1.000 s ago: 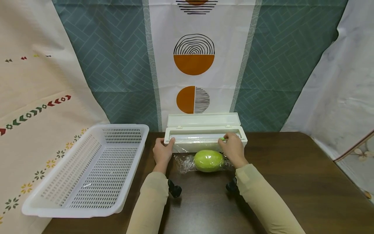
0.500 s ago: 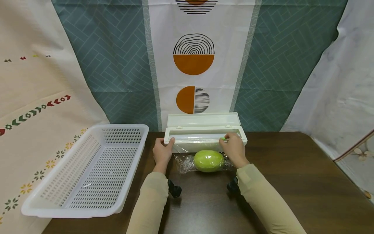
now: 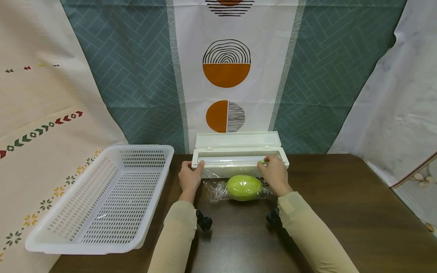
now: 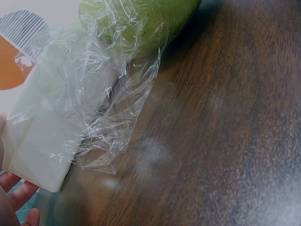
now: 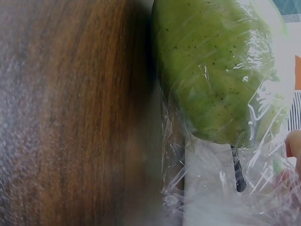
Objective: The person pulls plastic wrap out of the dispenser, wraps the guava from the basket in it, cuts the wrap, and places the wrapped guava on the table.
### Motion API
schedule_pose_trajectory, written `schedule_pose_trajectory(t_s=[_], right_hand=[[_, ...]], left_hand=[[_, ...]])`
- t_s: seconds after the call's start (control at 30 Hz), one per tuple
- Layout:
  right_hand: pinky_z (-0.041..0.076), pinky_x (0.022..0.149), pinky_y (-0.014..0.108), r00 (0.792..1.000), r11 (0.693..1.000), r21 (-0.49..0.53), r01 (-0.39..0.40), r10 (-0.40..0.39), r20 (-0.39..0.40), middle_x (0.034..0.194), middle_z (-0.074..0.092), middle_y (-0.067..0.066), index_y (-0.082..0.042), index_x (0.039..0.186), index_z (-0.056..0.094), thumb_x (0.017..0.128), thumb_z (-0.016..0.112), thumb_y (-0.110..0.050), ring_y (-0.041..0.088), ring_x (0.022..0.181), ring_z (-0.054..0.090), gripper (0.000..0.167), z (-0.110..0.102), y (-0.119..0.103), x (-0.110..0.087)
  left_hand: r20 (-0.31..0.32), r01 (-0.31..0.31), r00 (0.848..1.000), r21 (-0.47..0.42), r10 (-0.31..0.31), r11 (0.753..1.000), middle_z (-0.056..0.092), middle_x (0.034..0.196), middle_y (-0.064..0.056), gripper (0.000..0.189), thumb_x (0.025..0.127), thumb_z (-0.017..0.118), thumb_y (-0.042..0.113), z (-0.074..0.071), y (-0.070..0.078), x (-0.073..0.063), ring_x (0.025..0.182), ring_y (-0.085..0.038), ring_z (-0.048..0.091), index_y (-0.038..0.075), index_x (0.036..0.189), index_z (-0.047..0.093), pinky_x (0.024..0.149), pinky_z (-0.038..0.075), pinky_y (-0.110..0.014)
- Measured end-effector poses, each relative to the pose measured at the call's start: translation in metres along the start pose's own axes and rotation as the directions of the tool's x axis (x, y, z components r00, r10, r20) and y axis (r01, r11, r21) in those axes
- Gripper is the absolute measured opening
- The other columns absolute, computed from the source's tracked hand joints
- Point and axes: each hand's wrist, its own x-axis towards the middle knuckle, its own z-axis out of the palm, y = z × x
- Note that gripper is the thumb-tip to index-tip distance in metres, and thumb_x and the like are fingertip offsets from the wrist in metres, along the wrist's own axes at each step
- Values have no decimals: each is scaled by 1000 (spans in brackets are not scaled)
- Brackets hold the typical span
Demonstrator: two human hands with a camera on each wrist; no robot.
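Note:
A white cling film dispenser (image 3: 215, 173) stands at the table's back with its lid (image 3: 239, 140) raised and a film roll (image 3: 222, 159) inside. My left hand (image 3: 189, 179) grips its left end, thumb on top; in the left wrist view, fingers (image 4: 21, 194) show around that end. At the right of the front edge my right hand (image 3: 275, 175) pinches a small green slider (image 3: 262, 162), partly hidden by the fingers. Just in front lies an oval green fruit (image 3: 244, 187), speckled in the right wrist view and covered in cling film (image 3: 217, 190), which is crumpled at both sides.
A white perforated plastic basket (image 3: 159, 193) sits on the left of the brown wooden table (image 3: 334, 204), with a small white strip (image 3: 101, 216) on its bottom. A patterned cloth (image 3: 228, 76) hangs right behind the dispenser.
My right hand has shifted slightly to the right along the dispenser's front edge, the green slider with it. The left hand, the fruit and the dispenser stay where they were.

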Motion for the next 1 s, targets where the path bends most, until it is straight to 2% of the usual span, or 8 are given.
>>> schedule_pose_trajectory(t_s=[0.33, 1.0], right_hand=[[51, 73, 46, 1000, 1000, 2, 6, -6, -2, 108, 65, 18, 0, 102, 64, 89, 56, -29, 33, 94, 61, 32, -1, 2, 0], [50, 75, 47, 1000, 1000, -8, -14, 14, -19, 107, 65, 20, 0, 100, 65, 87, 56, -28, 36, 94, 61, 33, -4, 6, 2]], left_hand=[[-16, -12, 1000, -1, 12, 1000, 62, 107, -14, 50, 83, 66, 46, 0, 0, -1, 98, -31, 57, 9, 115, 54, 86, 43, -50], [-15, -2, 1000, 5, 2, 1000, 63, 108, -13, 52, 82, 66, 48, 0, 0, 0, 101, -32, 56, 10, 115, 54, 90, 42, -51]])
